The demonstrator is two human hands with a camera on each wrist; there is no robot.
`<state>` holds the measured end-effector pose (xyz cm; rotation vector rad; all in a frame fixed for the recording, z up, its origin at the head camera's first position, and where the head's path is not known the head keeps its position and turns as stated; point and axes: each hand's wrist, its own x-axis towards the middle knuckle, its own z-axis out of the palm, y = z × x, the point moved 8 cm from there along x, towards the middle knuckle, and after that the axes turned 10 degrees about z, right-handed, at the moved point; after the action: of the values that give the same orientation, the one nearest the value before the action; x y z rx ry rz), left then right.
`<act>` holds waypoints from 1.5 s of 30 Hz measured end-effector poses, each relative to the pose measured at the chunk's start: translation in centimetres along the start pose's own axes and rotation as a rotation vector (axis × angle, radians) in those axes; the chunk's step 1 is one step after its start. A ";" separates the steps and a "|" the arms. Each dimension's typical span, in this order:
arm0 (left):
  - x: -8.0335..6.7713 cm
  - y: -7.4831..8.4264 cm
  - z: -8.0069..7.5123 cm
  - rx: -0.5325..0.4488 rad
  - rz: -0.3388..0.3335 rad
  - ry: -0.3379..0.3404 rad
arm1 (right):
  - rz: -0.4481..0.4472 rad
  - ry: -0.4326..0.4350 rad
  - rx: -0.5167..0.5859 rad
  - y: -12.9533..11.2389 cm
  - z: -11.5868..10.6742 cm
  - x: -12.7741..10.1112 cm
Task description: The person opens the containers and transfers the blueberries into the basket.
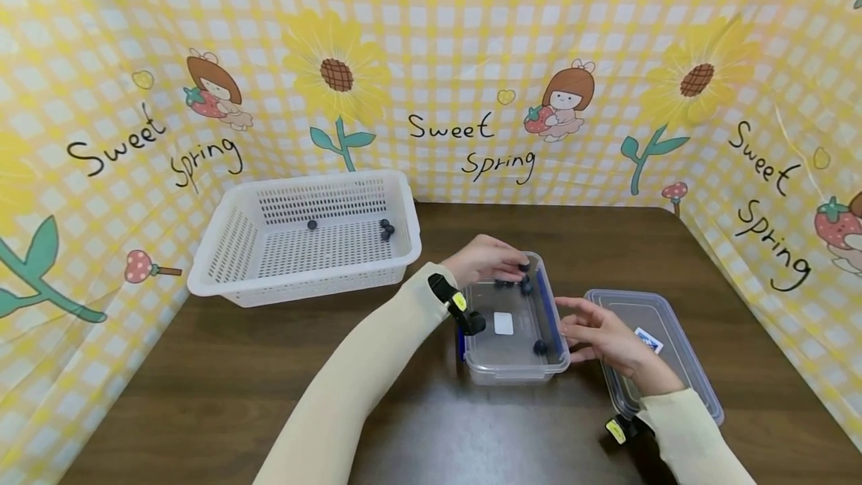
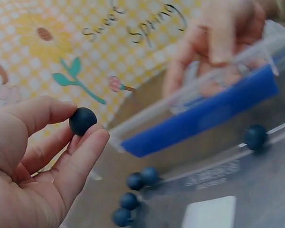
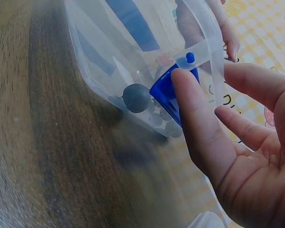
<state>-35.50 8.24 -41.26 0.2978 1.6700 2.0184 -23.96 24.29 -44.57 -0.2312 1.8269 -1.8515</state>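
Observation:
My left hand [image 1: 486, 259] pinches a blueberry [image 2: 82, 121] between thumb and fingertips, over the far end of a clear plastic container [image 1: 518, 374]. Inside this container lie several more dark blue blueberries [image 2: 128, 201], grouped at the far end, and a single one [image 1: 540, 347] at the near right corner. My right hand [image 1: 606, 339] is at the container's right side. In the right wrist view its thumb rests at the blue latch [image 3: 167, 90], while the other fingers extend near the rim, loosely spread.
A white perforated basket [image 1: 245, 283] stands at the back left with several blueberries [image 1: 386, 229] on its bottom. Right of the container, partly under my right forearm, lies a clear lid [image 1: 629, 313] with a bluish edge. A yellow checked cloth [image 1: 431, 58] surrounds the brown table [image 1: 202, 395].

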 end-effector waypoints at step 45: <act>-7.4 9.3 -25.4 0.074 0.137 0.472 | -0.011 -0.003 0.009 0.5 -0.3 0.0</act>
<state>-43.27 -18.31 -36.90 -0.0501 2.0551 2.2566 -24.00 24.55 -45.09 -0.2414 1.8186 -1.8659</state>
